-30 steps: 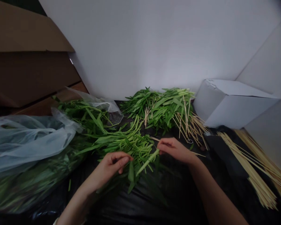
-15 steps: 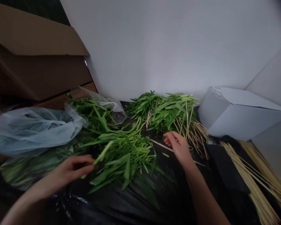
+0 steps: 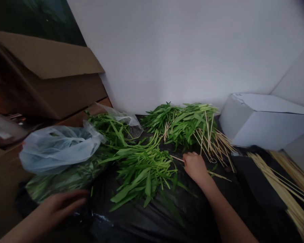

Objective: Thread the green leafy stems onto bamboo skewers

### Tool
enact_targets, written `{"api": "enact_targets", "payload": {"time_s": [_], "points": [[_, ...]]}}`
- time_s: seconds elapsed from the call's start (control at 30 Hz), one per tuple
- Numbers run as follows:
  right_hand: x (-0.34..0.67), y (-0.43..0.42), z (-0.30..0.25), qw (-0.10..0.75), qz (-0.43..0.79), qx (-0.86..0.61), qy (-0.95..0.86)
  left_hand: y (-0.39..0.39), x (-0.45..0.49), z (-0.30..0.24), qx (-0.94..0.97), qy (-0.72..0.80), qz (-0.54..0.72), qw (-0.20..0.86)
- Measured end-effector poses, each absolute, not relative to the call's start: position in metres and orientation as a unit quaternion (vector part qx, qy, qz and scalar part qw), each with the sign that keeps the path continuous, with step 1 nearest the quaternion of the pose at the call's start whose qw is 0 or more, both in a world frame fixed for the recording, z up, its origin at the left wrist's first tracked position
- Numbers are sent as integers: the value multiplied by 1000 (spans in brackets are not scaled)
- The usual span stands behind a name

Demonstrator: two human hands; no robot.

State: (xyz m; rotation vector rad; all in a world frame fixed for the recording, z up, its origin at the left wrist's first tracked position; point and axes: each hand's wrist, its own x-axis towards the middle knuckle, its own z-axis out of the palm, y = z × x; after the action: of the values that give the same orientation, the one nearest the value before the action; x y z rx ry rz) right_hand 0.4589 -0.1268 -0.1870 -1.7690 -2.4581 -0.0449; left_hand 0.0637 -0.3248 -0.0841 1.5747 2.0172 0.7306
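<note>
Hands farther apart, greens narrow-leaved

White box, brown carton, perhaps a dark panel.

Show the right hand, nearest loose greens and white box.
Right hand (image 3: 196, 167), head view, back of hand.
Nearest loose greens (image 3: 145, 170), head view, middle of pile.
White box (image 3: 272, 128), head view, front side.

The right hand hides part of a stick.
</note>
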Motion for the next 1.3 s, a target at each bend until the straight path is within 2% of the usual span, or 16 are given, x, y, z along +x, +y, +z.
{"api": "enact_targets", "payload": {"time_s": [0.07,0.27,0.37,0.53,0.63,0.7,0.73,0.8,0.9,1.07,1.3], "points": [[457,-128,-188,59,-10,-591,-805,-279,70,-73,636,698,205,256],[456,-136,-189,62,-1,-612,-788,-142,159,-69,795,546,195,177],[455,-137,-179,54,24,-601,-797,-103,197,-93,790,605,65,70],[439,-111,-147,89,62,-566,-817,-77,213,-129,738,675,11,27],[435,-92,-144,166,111,-526,-827,-71,209,-139,717,696,-7,36],[444,-87,-154,334,278,-487,-757,-68,205,-143,710,703,-12,47],[453,-88,-161,385,361,-469,-709,-67,204,-146,708,705,-11,49],[477,-95,-174,439,484,-437,-618,-66,201,-151,706,706,-5,48],[518,-108,-182,512,560,-404,-511,-67,198,-159,709,704,8,45],[573,-113,-169,638,581,-304,-404,-67,193,-164,711,701,23,47],[629,-113,-166,746,537,-226,-323,-66,192,-165,710,702,25,52]]}}
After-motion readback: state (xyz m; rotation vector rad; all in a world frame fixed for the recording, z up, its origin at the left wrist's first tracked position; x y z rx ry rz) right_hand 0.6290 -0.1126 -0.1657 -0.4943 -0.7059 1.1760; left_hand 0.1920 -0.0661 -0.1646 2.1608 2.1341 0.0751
